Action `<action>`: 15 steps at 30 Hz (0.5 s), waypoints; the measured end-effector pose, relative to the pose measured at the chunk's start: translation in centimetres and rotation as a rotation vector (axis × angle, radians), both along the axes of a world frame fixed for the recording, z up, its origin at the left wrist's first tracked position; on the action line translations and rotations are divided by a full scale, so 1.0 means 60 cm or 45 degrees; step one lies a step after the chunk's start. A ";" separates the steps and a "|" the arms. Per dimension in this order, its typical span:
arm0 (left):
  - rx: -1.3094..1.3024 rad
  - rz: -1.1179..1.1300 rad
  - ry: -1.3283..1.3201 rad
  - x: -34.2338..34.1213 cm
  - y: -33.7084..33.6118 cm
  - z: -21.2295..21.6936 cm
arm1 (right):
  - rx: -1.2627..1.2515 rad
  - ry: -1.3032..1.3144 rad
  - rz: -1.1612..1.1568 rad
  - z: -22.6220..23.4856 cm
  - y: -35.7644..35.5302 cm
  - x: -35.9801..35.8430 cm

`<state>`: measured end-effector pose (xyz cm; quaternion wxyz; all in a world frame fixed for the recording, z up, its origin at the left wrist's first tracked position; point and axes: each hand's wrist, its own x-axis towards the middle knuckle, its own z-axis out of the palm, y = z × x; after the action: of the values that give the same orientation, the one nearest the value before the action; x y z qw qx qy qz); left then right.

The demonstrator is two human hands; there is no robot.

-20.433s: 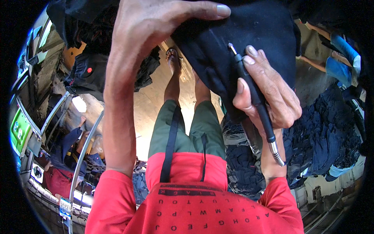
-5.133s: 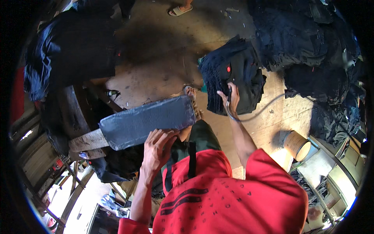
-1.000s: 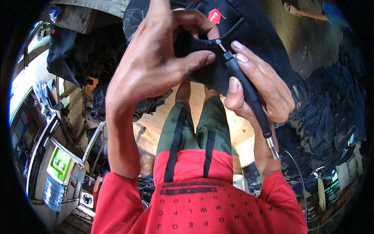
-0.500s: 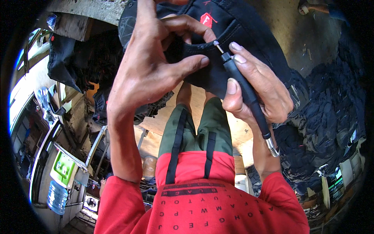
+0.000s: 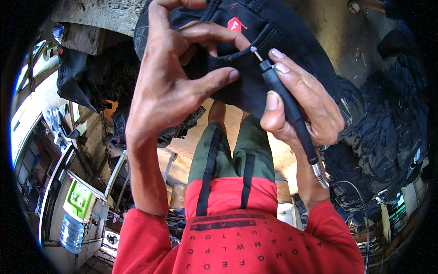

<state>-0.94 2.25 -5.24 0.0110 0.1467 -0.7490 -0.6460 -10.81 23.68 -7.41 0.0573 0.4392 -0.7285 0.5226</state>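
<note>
Grips a slim black pen-shaped handpiece [image 5: 288, 93] in the right hand [image 5: 317, 109], pinched between thumb and fingers and slanted back toward the wrist. Probably held like a pencil for fine control of the small rounded lavender tip [image 5: 253, 49]. Aims that tip at the stitched rim of a curved pocket-like opening [image 5: 230, 58] in a stiff black cloth garment [image 5: 301, 59]. Cannot tell whether pressed on the rim or just off it.

Spreads the left hand [image 5: 162, 82] wide, with a broad gap between thumb and index finger. Hooks the index finger into the opening, fingertip just beside the lavender tip, seemingly to back the thin rim from within and draw it taut. Rests or hovers the thumb over the cloth below the opening, perhaps for clearance from the tip.

Has the garment in front of the body, just past the right end of a weathered grey wooden plank [image 5: 100, 18], with a small red cloth tag [image 5: 235, 25] face up above the opening. Likely turned so to bring the rim within easy reach of both hands. Cannot tell what, if anything, bears the cloth from beneath.

Trails a thin dark cable [image 5: 365, 212] from the ribbed silver metal neck [image 5: 319, 172], down past the right forearm, presumably well away from the cloth. Beyond that arm, heaped dark fabric [image 5: 383, 123].
</note>
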 end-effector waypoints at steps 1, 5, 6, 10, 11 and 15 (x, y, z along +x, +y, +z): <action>-0.007 0.007 0.001 -0.001 0.001 0.000 | 0.013 -0.016 0.001 0.002 0.001 0.000; -0.031 0.004 0.005 -0.004 0.004 0.001 | 0.059 -0.056 0.022 0.009 0.007 0.002; -0.039 -0.002 0.007 -0.004 0.005 0.001 | 0.059 -0.063 0.011 0.009 0.007 0.003; 0.029 0.024 0.042 -0.004 0.007 -0.001 | 0.069 -0.093 -0.007 0.009 0.009 0.003; 0.040 0.032 0.033 -0.002 0.008 0.000 | 0.068 -0.084 -0.008 0.009 0.009 0.003; -0.011 0.023 -0.002 -0.001 0.007 0.000 | 0.074 -0.100 -0.034 0.007 0.010 0.004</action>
<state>-1.00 2.66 -5.21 0.0169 0.1540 -0.7503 -0.6427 -10.58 24.26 -6.98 0.0229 0.4101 -0.7509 0.5172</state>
